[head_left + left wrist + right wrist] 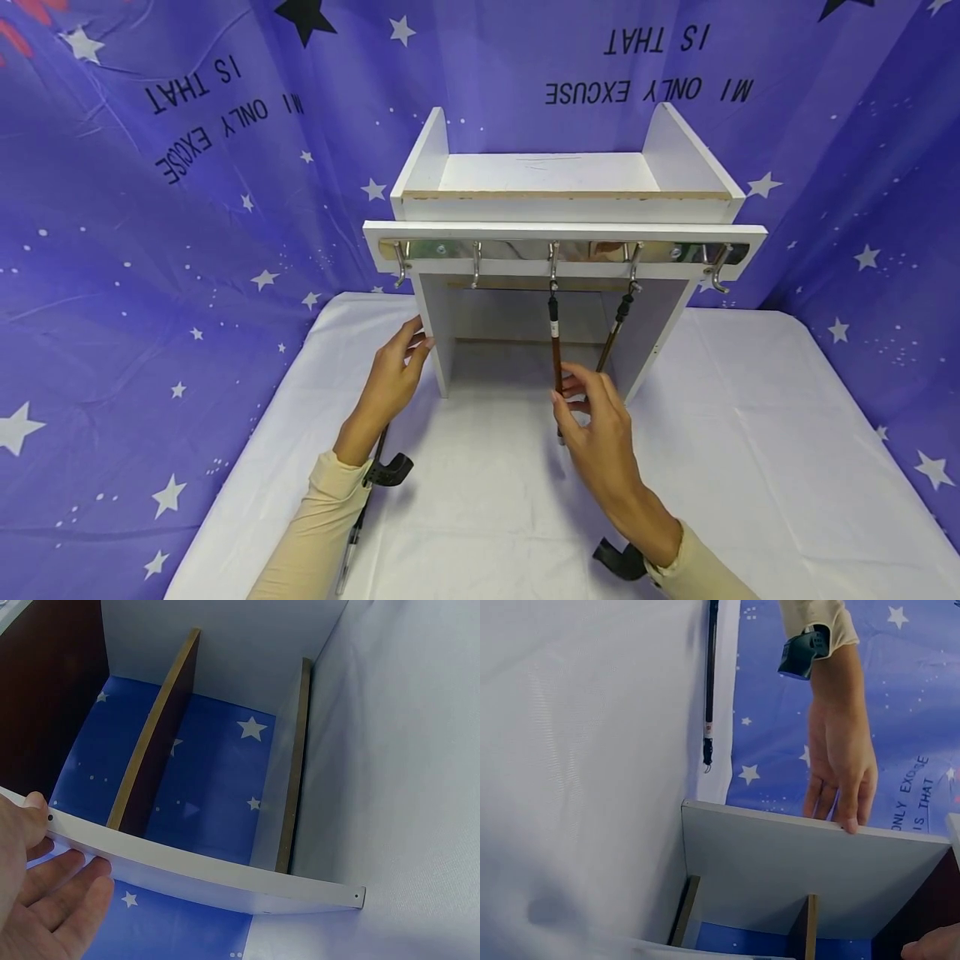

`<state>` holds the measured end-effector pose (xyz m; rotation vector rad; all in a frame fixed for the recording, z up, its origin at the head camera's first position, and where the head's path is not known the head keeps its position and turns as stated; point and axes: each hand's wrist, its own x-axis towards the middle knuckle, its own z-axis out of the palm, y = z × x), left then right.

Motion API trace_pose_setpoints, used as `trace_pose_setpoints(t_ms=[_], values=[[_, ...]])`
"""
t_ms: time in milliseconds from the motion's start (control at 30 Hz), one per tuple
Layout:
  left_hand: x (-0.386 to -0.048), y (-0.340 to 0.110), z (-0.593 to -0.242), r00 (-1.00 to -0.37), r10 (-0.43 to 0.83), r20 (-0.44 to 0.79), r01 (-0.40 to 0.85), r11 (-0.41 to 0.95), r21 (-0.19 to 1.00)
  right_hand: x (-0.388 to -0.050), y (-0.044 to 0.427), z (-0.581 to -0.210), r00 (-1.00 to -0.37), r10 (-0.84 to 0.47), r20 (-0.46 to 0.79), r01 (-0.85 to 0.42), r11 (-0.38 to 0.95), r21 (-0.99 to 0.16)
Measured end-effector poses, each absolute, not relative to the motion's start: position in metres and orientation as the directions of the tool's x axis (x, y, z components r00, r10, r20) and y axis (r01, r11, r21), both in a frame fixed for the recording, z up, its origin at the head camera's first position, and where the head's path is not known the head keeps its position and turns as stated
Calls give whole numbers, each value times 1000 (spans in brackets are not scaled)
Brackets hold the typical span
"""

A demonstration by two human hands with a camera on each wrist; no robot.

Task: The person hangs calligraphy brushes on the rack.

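A white rack (423, 333) stands on the cloth, with a metal hook strip (517, 251) across its front. Two brown calligraphy brushes hang by loops: the middle brush (555, 342) and another brush (618, 321) on the hook to its right. My right hand (600, 433) pinches the middle brush low on its shaft; the fingers partly hide it. Only a fingertip of that hand shows in the right wrist view. My left hand (393, 371) touches the left panel (780, 816), thumb on its front edge, fingers loosely extended along its outer face.
A third brush (352, 542) with a clear cap lies on the white tablecloth (465, 517), partly under my left forearm. The rack has a raised tray (540, 172) on top and inner boards (142, 765). Purple star-printed cloth (150, 333) surrounds the table.
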<state>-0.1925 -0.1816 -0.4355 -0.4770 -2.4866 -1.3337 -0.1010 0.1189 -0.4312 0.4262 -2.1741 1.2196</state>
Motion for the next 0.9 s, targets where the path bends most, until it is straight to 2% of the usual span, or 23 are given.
trace_pose_setpoints(t_ms=[333,900], values=[[-192,-181,-436,-904,156,399,418,519,746,-115,111,-434,-784,6,621,-538,490,-685],[-191,-180,-434,-907,153,391,411,521,748,-134,104,-438,-778,30,628,-520,531,-669]])
